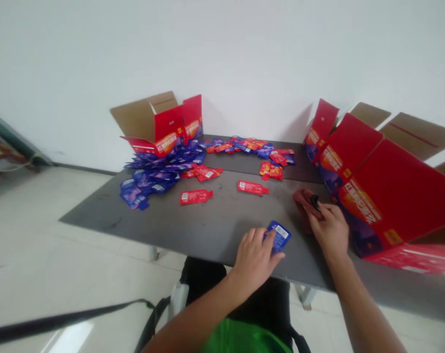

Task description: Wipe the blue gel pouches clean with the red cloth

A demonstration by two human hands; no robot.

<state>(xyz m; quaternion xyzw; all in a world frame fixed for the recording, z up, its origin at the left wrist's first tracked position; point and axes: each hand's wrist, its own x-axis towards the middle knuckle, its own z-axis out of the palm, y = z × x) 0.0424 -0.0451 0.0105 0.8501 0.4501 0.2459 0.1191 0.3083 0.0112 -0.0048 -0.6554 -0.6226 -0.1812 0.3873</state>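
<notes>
My left hand [254,255] lies on the table's near edge, its fingers resting on the left side of a flat blue pouch [281,237] with a white barcode label. Its thumb is spread apart below the pouch. To the right, my right hand [330,228] is closed on a small black object [315,201], held over a crumpled reddish-brown cloth [302,201]. The fingers hide most of the black object, so its kind is unclear. Two red pouches, one at centre [252,188] and another further left [196,196], lie flat beyond my hands.
An open red carton [402,186] stands close to my right hand. Another open carton [167,127] is at the back left, with a heap of blue pouches [152,179] before it. Mixed red and blue pouches [244,144] line the back of the grey table [163,220], near the wall.
</notes>
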